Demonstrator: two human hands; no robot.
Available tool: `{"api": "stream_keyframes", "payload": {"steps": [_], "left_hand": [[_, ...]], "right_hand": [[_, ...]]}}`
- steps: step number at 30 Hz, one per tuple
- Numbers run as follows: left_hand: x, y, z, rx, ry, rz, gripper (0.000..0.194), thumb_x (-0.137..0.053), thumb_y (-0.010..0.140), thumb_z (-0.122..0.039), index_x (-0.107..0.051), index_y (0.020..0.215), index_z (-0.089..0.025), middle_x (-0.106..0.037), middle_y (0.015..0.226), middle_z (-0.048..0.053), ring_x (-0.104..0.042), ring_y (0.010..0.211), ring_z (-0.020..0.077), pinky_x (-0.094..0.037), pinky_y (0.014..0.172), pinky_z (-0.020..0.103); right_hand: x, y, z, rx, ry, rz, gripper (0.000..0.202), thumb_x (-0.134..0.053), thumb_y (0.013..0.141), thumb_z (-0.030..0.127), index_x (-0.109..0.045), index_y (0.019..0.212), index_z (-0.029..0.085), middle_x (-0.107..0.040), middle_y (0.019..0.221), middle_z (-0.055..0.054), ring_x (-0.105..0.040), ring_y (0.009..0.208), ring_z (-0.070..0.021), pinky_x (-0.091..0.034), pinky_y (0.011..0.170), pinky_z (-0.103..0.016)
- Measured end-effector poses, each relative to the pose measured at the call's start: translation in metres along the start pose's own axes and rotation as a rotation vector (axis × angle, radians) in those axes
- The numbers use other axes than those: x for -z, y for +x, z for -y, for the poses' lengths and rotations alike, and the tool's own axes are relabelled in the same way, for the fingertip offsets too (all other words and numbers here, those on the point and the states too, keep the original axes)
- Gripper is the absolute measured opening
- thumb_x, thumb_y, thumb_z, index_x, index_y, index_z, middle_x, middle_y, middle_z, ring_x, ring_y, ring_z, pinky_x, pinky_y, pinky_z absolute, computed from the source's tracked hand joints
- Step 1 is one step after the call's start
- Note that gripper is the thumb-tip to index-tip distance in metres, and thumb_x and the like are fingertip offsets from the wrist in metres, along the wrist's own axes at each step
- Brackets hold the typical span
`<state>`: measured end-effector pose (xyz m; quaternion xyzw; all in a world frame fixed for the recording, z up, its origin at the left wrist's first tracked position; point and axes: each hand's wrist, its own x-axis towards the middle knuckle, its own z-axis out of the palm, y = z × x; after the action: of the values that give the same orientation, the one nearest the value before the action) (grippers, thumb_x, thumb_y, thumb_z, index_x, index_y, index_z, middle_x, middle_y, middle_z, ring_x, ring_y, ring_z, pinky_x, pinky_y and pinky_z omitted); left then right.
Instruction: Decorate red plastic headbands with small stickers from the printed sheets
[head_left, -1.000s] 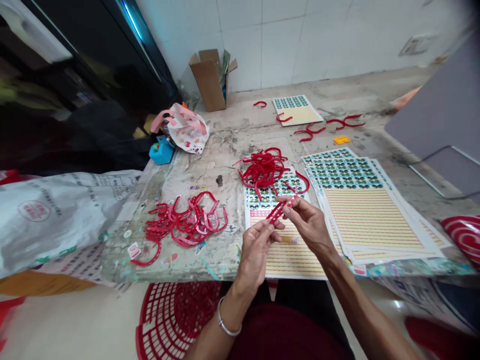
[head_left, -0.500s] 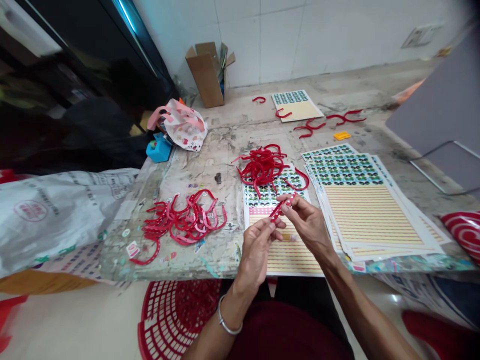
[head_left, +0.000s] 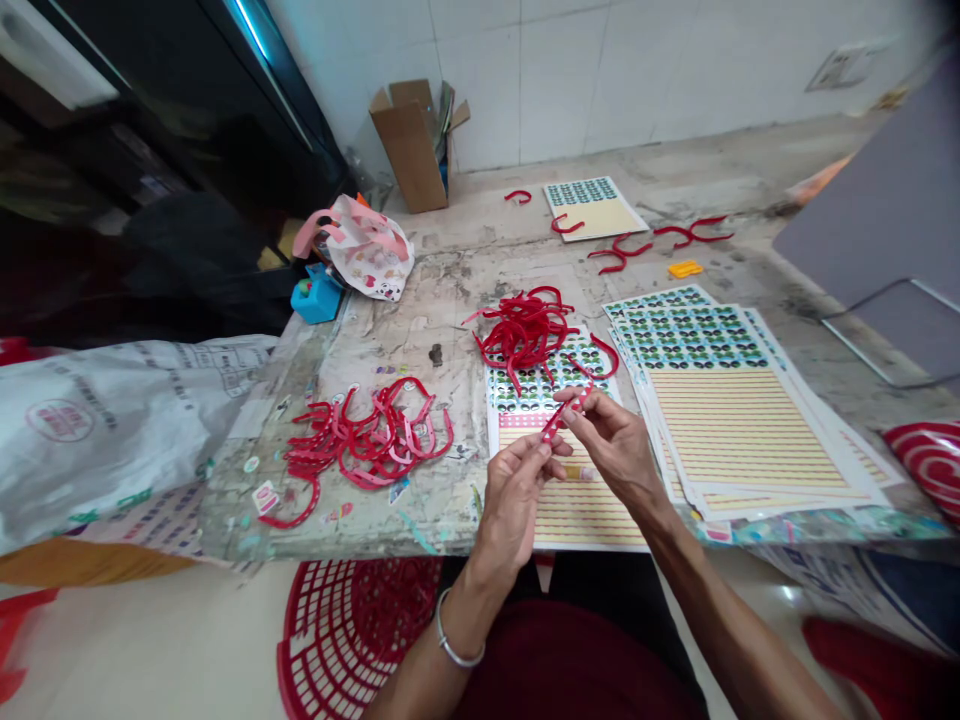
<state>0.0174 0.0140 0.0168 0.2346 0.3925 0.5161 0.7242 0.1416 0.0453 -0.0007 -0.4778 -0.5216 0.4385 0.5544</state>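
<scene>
Works at a worn table (head_left: 450, 270), paint-flecked and running back to a pale tiled wall (head_left: 484, 60). Below the near edge, to the left, shows part of a red basket (head_left: 307, 640). Has a fanned stack of printed sheets (head_left: 742, 430) on the right, and a single printed sheet (head_left: 589, 525) straight ahead, partly covered by both hands. Off to the left, includes a loose pile of red and pink hoops (head_left: 375, 440); on the far part of the single sheet, a tangled heap of plain red hoops (head_left: 525, 335).

Holds left hand (head_left: 517, 490) and right hand (head_left: 619, 440) close together above that sheet, both closed in a pinch on one red dotted band (head_left: 553, 424), with no visible gap at either grip. Slants the band's long axis from near left to far right, near end toward the left palm, far end pointing up past the right fingertips. Grips the lower stretch between left thumb and fingers, the upper stretch at the right fingertips, leaving a short span bare between. Cannot tell how much lies hidden inside the left fingers. Wears a silver bangle (head_left: 448, 650) on the left wrist.
</scene>
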Motion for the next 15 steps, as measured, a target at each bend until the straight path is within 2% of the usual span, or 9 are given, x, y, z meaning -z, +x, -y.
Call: {"api": "stream_keyframes", "payload": {"steps": [15], "left_hand": [[0.0008, 0.0004, 0.0017, 0.002, -0.024, 0.033, 0.009, -0.06, 0.079, -0.02, -0.064, 0.079, -0.012, -0.065, 0.083, 0.005, -0.053, 0.063, 0.0071, -0.042, 0.069, 0.022]], "right_hand": [[0.0001, 0.0003, 0.0012, 0.003, -0.001, -0.017, 0.014, -0.059, 0.081, 0.031, -0.053, 0.075, 0.019, -0.062, 0.101, -0.006, -0.058, 0.086, -0.0165, -0.047, 0.076, -0.032]]}}
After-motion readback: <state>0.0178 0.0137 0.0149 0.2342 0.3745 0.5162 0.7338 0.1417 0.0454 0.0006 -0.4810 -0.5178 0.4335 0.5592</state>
